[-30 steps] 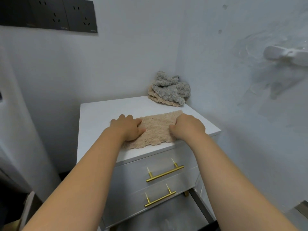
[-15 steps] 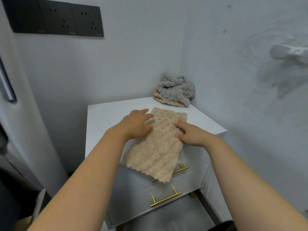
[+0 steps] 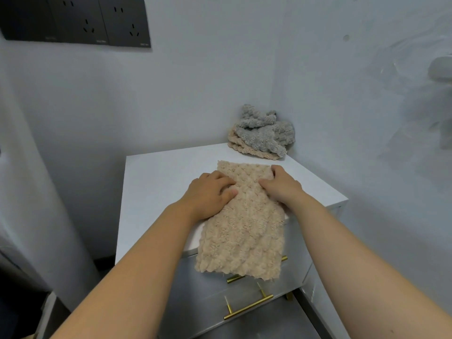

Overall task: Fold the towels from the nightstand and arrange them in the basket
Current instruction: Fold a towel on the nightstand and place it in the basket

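A beige fluffy towel [image 3: 247, 231] lies lengthwise on the white nightstand [image 3: 159, 182], its near half hanging over the front edge across the top drawer. My left hand [image 3: 208, 194] sits on the towel's left side with fingers curled into the pile. At the far right corner, my right hand [image 3: 281, 184] grips the right edge of the same towel. The cloth is creased between the two hands. A crumpled grey towel [image 3: 265, 133] rests on another beige towel [image 3: 247, 149] in the nightstand's back right corner. No basket is in view.
The nightstand stands in a corner, with walls close behind and to the right. Two drawers with gold bar handles [image 3: 247, 307] face me. Black wall sockets [image 3: 73, 20] are at the upper left. A pale object [image 3: 440, 69] sticks out of the right wall.
The beige towel went from a short folded strip near the front edge to a long piece draped over that edge. Both hands moved toward its far end.
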### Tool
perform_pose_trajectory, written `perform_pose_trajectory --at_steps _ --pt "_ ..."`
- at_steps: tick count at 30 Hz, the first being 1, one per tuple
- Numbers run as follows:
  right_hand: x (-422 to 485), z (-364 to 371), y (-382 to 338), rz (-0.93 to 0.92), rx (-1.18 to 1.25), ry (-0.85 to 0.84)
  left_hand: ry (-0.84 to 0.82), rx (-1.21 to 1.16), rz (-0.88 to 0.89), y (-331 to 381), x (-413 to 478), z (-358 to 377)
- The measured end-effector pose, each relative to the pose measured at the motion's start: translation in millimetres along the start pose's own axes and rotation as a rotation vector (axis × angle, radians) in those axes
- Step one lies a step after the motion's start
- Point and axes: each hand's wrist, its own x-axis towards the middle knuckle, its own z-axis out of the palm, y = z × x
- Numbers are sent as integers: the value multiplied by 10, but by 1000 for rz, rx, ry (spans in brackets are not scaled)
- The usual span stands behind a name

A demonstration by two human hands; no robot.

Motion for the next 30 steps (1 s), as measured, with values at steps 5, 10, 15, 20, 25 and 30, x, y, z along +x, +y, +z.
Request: perform_pose_trajectory --at_steps 5,10,15,20,25,30 --pt "186 78 -26 -11 154 127 83 -95 -116 -83 127 13" --pt "289 87 -48 -8 523 155 124 -61 -211 -120 253 8" --pt "288 19 -84 -28 1156 29 121 -210 -280 -189 320 -28" --pt "298 -8 -4 -10 1406 -192 108 -464 -291 -194 321 -43" --pt "246 -21 -8 -7 1435 -269 218 -814 -338 -134 284 -49" --pt "249 -15 -24 -31 1347 -196 363 -882 -351 -161 253 -68"
